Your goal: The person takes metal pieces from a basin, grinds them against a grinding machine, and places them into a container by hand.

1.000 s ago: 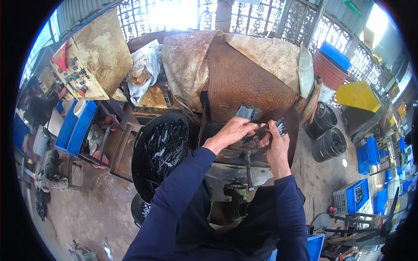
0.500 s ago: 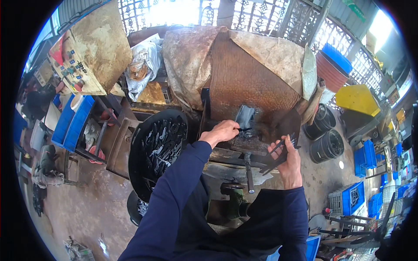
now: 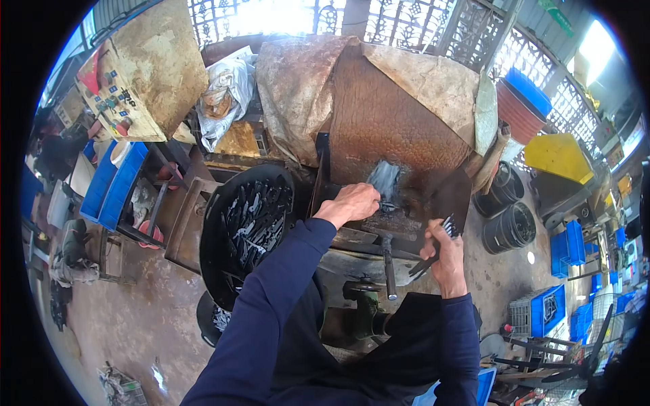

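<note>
While we look down over our dark blue sleeves, our left hand [image 3: 353,201] sits just right of the frame's centre, fingers curled down and nearly closed over a small dark metal piece [image 3: 388,206] on the bench [image 3: 365,237]; we cannot tell whether the fingertips actually pinch it or only press on it. Our right hand [image 3: 445,252] lies lower and further right, closed around a bundle of thin dark metal strips [image 3: 448,225] whose ends fan upward past the thumb.

Between the two hands a hammer-like tool [image 3: 388,265] rests with its handle pointing toward the lower edge, untouched by either hand. Above them a shiny worn patch [image 3: 384,177] marks the dark plate in front of the rusty hood [image 3: 379,115] that fills the upper centre.

Left of centre, a round black basin [image 3: 220,203] holds a heap of small dark metal parts [image 3: 254,220]; its rim lies close to our left forearm. To the far left sit blue crates [image 3: 108,189], and in the upper left a worn board [image 3: 145,68] leans. Right of the bench stand black buckets [image 3: 511,227], with a yellow container [image 3: 558,155] beyond them and more blue crates [image 3: 558,308] in the lower right.

Open room shows on the bare concrete floor [image 3: 128,318] at lower left and on the strip of floor between the bench and the buckets. The bench edge runs just below the hands.
</note>
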`<state>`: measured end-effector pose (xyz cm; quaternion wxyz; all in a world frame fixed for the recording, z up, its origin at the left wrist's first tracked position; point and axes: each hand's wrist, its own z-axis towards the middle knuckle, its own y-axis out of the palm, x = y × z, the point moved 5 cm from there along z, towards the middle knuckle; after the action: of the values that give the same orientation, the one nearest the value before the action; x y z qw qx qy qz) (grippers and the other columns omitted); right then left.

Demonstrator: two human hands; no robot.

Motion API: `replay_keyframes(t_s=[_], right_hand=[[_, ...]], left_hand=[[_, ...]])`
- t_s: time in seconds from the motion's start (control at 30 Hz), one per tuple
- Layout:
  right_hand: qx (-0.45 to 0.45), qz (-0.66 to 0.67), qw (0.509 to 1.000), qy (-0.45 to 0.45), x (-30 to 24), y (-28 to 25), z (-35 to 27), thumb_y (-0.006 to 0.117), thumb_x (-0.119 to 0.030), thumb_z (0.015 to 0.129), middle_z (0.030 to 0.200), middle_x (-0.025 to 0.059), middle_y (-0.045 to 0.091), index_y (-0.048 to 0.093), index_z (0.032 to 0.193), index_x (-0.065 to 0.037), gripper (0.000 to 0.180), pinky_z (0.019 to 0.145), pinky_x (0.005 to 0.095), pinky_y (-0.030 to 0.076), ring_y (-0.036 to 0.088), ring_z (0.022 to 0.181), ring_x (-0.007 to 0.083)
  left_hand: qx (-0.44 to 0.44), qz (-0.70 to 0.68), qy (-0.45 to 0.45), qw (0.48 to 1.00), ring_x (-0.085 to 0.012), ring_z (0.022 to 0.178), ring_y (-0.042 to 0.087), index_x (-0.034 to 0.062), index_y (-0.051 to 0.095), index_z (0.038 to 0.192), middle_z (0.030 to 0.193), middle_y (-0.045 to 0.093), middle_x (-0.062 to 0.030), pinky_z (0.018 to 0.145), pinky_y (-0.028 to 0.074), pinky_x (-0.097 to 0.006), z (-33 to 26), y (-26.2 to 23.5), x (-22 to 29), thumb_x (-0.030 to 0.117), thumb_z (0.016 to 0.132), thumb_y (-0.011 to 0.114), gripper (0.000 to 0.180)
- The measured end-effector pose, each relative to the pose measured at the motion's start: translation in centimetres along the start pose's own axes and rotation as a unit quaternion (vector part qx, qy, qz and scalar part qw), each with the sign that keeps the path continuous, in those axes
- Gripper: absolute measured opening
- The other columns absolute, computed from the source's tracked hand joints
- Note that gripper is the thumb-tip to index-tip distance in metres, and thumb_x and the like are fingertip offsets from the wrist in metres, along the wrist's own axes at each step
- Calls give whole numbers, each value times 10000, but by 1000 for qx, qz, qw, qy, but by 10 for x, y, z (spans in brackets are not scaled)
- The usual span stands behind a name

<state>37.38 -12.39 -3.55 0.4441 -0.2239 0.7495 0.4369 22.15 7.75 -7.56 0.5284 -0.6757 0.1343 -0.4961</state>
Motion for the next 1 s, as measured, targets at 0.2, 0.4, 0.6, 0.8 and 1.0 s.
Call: replay_keyframes(t_s=[0.2,0.4,0.6,0.8,1.0], right_hand=[[-97,-385,915,-67,18,4,-26,666,8,868,1012,68,719,660,1056,-44,195,629,299,532,663,713,170],[-292,-538,724,-319,36,34,-65,702,39,821,1176,116,697,661,1196,-56,390,812,329,565,707,951,253],[-258,-552,755,-245,36,32,-65,756,20,783,1220,104,683,663,1167,-47,401,926,350,535,664,1116,277],[-177,-472,798,-329,15,62,-48,757,-3,819,1011,78,713,672,1131,-56,327,730,311,556,695,849,180],[2,-256,946,-197,-12,73,21,750,-75,876,723,-4,598,677,1083,-57,221,415,245,333,478,465,54]], left_hand=[[20,8,-42,999,-395,1046,670,79,767,1005,1055,727,-191,926,522,-486,-6,-15,-5,315,900,576,321],[37,-11,-169,985,-393,1058,669,76,769,994,1056,724,-209,920,526,-480,-22,-36,-26,376,910,567,371],[48,-19,-201,978,-395,1069,666,73,766,1002,1060,722,-220,916,526,-479,-20,-37,-21,388,916,566,383],[202,-88,-166,961,-386,1019,672,80,753,1046,1040,718,-205,886,524,-453,-16,-50,-36,377,927,608,351],[196,-471,-51,859,-144,834,634,-25,724,1071,1023,721,-82,781,514,-304,-19,-93,45,239,968,627,299]])
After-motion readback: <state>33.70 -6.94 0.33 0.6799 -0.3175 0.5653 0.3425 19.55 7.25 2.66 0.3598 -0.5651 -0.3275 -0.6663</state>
